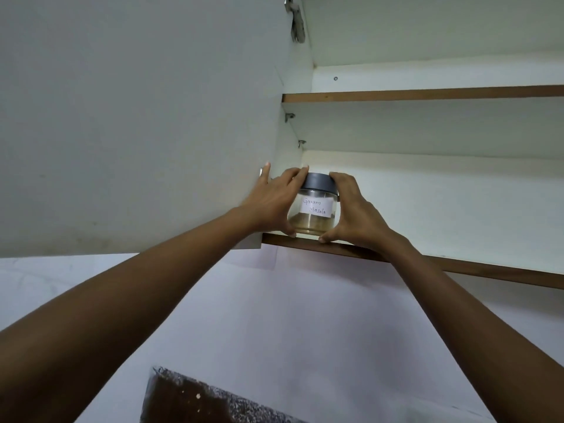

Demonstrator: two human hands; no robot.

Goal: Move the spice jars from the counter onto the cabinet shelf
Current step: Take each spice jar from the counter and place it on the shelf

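Garam masala jar [314,209], dark-lidded, standing at the left front edge of the lower cabinet shelf [473,268], gripped from both sides by left hand [271,206] and right hand [354,212], fingers curled round it.

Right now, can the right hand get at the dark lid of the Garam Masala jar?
Probably yes. The right hand grips the jar and touches the lid on its right side; the left hand covers only the left side.
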